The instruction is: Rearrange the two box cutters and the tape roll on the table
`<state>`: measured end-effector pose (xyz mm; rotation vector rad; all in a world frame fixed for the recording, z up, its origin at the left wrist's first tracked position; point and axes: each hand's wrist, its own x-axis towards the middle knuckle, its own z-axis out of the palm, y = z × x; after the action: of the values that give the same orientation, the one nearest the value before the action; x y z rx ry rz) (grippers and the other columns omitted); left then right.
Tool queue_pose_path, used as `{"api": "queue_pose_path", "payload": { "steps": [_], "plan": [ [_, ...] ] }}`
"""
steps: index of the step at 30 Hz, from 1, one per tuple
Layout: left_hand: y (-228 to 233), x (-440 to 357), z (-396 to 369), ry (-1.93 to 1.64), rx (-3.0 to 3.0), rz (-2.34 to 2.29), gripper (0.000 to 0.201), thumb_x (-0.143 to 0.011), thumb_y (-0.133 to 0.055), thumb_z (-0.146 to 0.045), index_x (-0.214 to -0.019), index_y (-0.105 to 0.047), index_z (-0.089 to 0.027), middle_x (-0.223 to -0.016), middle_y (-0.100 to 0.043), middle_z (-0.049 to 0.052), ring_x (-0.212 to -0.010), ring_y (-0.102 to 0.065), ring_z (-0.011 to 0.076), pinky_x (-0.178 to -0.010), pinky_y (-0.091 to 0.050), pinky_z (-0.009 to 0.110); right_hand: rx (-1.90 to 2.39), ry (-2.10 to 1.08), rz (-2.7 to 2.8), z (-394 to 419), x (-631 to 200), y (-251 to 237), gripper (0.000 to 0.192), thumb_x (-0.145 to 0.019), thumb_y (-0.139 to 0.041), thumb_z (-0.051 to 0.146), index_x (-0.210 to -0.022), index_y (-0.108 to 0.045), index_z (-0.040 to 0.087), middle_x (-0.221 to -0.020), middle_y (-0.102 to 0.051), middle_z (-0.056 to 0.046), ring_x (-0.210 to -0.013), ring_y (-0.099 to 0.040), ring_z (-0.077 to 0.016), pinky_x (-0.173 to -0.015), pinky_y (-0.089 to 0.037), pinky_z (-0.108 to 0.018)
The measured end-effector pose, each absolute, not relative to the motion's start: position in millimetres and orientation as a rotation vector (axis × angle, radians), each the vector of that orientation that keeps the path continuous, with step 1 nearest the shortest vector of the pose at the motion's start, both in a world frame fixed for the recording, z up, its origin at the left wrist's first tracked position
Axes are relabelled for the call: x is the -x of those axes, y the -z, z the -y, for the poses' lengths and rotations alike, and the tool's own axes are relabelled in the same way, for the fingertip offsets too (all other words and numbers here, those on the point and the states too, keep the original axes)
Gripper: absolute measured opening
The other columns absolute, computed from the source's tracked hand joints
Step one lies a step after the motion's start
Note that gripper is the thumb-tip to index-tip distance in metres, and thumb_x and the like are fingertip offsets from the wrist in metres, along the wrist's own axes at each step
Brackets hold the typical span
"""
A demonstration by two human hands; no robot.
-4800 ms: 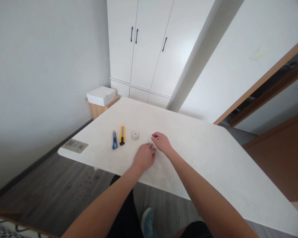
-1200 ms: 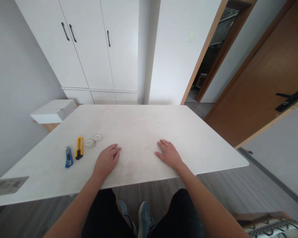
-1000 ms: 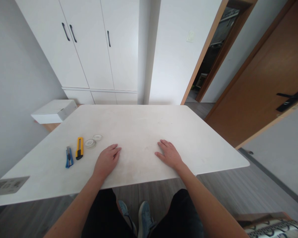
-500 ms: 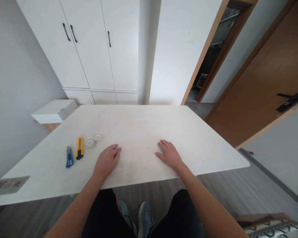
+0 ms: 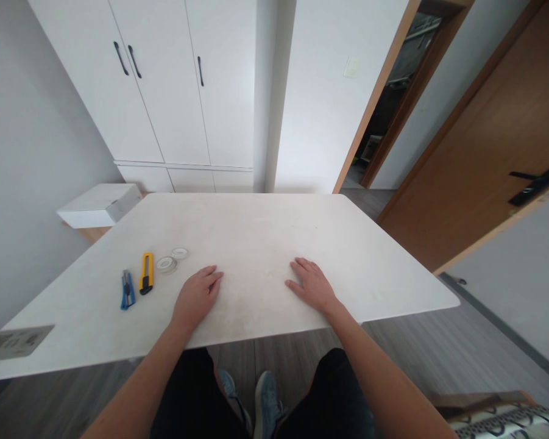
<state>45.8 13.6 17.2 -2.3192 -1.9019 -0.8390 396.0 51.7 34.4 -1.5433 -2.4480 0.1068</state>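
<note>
white matte table (image 5: 256, 225) fills my view. from the left: blue utility knife (image 5: 127, 290), yellow utility knife (image 5: 146, 274), two clear tape rolls (image 5: 166, 264) (touching, i think). my left hand (image 5: 195, 298) lies flat, fingers spread, holding nothing, near the rolls; my right hand (image 5: 313, 286) likewise, well apart. i'd keep the palms level.

We see soft, even daylight throughout, bright on the white table (image 5: 256, 231) with only faint shadows under both hands. Focus is sharp; wide-angle distortion bends door and wardrobe lines at the edges.
</note>
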Motion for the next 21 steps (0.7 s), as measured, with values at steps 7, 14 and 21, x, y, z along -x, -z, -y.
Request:
{"api": "queue_pose_path", "payload": {
  "steps": [7,14,21],
  "plan": [
    [-19,-46,-13,0.835,2.325,1.907,0.039,-0.094,-0.041,-0.037,-0.108,-0.074,-0.021,-0.126,-0.068,0.009,-0.117,-0.062,0.0245,-0.107,-0.047,0.041,1.553,-0.111,2.452,-52,-396,-35,0.063,-0.096,-0.043,0.058,-0.144,-0.049,0.019,-0.152,-0.044,-0.014,-0.141,-0.037,-0.0274,-0.118,-0.024,-0.046],
    [-18,-46,-14,0.837,2.325,1.909,0.039,-0.094,-0.042,-0.036,-0.108,-0.074,-0.021,-0.126,-0.068,0.009,-0.117,-0.062,0.0248,-0.107,-0.047,0.043,1.558,-0.126,2.448,-50,-396,-36,0.062,-0.095,-0.044,0.056,-0.144,-0.049,0.018,-0.152,-0.044,-0.014,-0.142,-0.037,-0.0273,-0.118,-0.023,-0.046],
    [-19,-48,-14,0.809,2.320,1.879,0.037,-0.095,-0.042,-0.032,-0.108,-0.075,-0.019,-0.124,-0.069,0.012,-0.115,-0.063,0.0253,-0.106,-0.047,0.043,1.615,-0.155,2.416,-59,-372,-51,0.040,-0.095,-0.052,0.041,-0.125,-0.064,0.017,-0.136,-0.059,-0.015,-0.128,-0.052,-0.0272,-0.110,-0.036,-0.043]
  ]
}}
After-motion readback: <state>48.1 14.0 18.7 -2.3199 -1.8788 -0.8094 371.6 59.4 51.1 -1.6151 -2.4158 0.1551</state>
